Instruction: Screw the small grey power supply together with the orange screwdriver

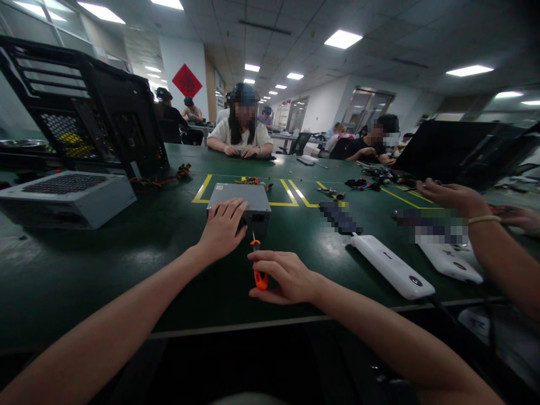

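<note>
The left hand [223,230] lies draped, unclenched, over the grey power supply [247,197], back from the counter's [169,304] near edge; between them, the right hand [289,275] grips an orange screwdriver [261,281].

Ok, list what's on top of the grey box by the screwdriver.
On the grey box, the left hand rests toward its near left side, and a white label shows beyond. The surface beneath the hand is covered.
</note>
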Demonstrator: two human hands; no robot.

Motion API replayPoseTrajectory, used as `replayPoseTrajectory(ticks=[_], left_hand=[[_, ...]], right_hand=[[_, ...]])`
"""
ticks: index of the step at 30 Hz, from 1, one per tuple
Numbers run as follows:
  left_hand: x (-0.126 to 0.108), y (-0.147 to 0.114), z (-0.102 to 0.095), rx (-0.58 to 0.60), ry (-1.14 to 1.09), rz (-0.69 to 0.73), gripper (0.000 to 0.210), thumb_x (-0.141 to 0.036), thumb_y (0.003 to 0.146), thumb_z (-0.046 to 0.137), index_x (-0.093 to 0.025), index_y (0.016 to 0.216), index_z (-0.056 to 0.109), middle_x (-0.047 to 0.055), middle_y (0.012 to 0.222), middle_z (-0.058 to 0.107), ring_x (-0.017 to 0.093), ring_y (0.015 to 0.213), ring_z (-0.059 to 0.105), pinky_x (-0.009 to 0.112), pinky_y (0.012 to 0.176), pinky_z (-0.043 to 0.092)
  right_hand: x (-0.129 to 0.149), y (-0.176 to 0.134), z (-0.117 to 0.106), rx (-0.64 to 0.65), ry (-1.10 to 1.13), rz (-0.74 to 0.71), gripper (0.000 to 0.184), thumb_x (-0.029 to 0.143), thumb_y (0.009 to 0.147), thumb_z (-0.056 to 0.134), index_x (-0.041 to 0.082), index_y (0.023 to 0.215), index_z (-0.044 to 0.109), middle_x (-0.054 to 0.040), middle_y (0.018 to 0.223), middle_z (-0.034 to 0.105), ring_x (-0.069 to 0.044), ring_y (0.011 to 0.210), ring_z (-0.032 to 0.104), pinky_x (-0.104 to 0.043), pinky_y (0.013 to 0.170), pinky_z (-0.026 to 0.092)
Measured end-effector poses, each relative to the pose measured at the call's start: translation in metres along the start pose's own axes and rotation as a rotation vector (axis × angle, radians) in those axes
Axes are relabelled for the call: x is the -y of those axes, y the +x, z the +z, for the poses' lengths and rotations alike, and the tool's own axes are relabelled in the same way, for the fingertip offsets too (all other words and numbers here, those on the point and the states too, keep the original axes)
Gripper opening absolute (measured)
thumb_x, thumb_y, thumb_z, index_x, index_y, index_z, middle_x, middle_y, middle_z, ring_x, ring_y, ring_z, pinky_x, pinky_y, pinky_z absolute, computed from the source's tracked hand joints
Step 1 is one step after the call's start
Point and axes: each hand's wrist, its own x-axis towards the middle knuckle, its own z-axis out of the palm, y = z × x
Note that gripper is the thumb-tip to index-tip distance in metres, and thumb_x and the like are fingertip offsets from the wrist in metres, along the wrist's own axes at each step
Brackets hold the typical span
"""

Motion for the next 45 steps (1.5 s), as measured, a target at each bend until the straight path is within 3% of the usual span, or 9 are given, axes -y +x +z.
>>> replayPoseTrajectory(ticks=[5,12,17,20,25,31,37,41,45], left_hand=[[-0.0001,-0.0001,0.0,0.0,0.006,0.005,0.048,-0.025,0.082,0.046,-0.017,0.129,0.041,0.012,0.135,0.045,0.027,0.125,0.038,0.044,0.103,0.026],[0.0003,0.0002,0.0002,-0.003,-0.004,0.0,0.048,-0.025,0.082,0.047,-0.016,0.128,0.042,0.012,0.134,0.045,0.027,0.124,0.038,0.044,0.103,0.026],[-0.0003,0.0002,-0.0011,0.005,0.008,-0.001,0.047,-0.025,0.082,0.046,-0.017,0.128,0.042,0.012,0.134,0.046,0.027,0.124,0.039,0.045,0.102,0.027],[-0.0002,0.0001,-0.0009,0.001,0.008,0.004,0.048,-0.025,0.082,0.046,-0.017,0.129,0.041,0.012,0.134,0.046,0.027,0.124,0.039,0.045,0.101,0.027],[0.0006,0.0004,0.0009,0.001,0.018,0.003,0.048,-0.026,0.082,0.047,-0.016,0.129,0.041,0.012,0.134,0.046,0.027,0.123,0.039,0.044,0.101,0.028],[0.0002,0.0002,0.001,-0.001,0.017,0.001,0.047,-0.026,0.082,0.047,-0.016,0.128,0.042,0.012,0.135,0.045,0.027,0.124,0.038,0.044,0.102,0.026],[-0.0001,0.0,-0.0012,0.003,0.02,0.012,0.047,-0.025,0.082,0.046,-0.015,0.128,0.041,0.012,0.134,0.046,0.027,0.123,0.039,0.044,0.102,0.026],[0.0007,-0.0002,0.0002,-0.002,0.019,0.008,0.047,-0.025,0.082,0.047,-0.016,0.128,0.042,0.012,0.134,0.045,0.027,0.124,0.039,0.044,0.102,0.027],[0.001,-0.0001,0.0017,-0.005,0.019,0.012,0.047,-0.025,0.082,0.047,-0.015,0.128,0.042,0.012,0.134,0.045,0.027,0.124,0.039,0.044,0.102,0.026]], right_hand=[[0.0009,0.0005,-0.0019,0.034,-0.085,-0.048,0.036,0.035,0.086,0.046,0.013,0.115,0.045,-0.0145,0.107,0.059,-0.016,0.091,0.063,-0.024,0.069,0.052],[0.0023,0.0034,-0.0017,-0.004,-0.059,-0.056,0.032,0.037,0.085,0.052,0.011,0.102,0.049,-0.0139,0.101,0.063,-0.015,0.083,0.064,-0.022,0.064,0.052],[0.002,0.003,-0.0022,0.03,-0.117,-0.062,0.037,0.038,0.088,0.045,0.012,0.114,0.047,-0.0143,0.105,0.061,-0.016,0.085,0.064,-0.024,0.065,0.052],[0.0019,0.0026,-0.0015,0.035,-0.167,-0.102,0.033,0.036,0.088,0.048,0.013,0.111,0.049,-0.0144,0.105,0.061,-0.015,0.081,0.064,-0.023,0.063,0.051],[0.0011,0.0031,0.0001,0.015,-0.051,-0.03,0.032,0.041,0.086,0.05,0.013,0.101,0.047,-0.0127,0.102,0.063,-0.014,0.079,0.064,-0.023,0.063,0.052],[0.0021,0.0044,-0.0021,0.058,-0.111,-0.087,0.037,0.038,0.088,0.046,0.011,0.113,0.045,-0.0158,0.104,0.061,-0.017,0.086,0.064,-0.025,0.065,0.052],[-0.0005,0.0015,0.0028,0.036,-0.007,-0.019,0.037,0.046,0.084,0.053,0.014,0.1,0.044,-0.0142,0.102,0.062,-0.015,0.08,0.065,-0.022,0.062,0.053],[-0.0012,0.0008,0.0014,0.051,0.046,-0.008,0.041,0.043,0.087,0.047,0.01,0.11,0.042,-0.0165,0.104,0.059,-0.019,0.09,0.063,-0.025,0.068,0.054],[0.0003,0.0023,-0.0014,0.098,-0.054,-0.045,0.039,0.04,0.089,0.044,0.011,0.115,0.045,-0.0162,0.105,0.058,-0.019,0.089,0.063,-0.026,0.067,0.054]])
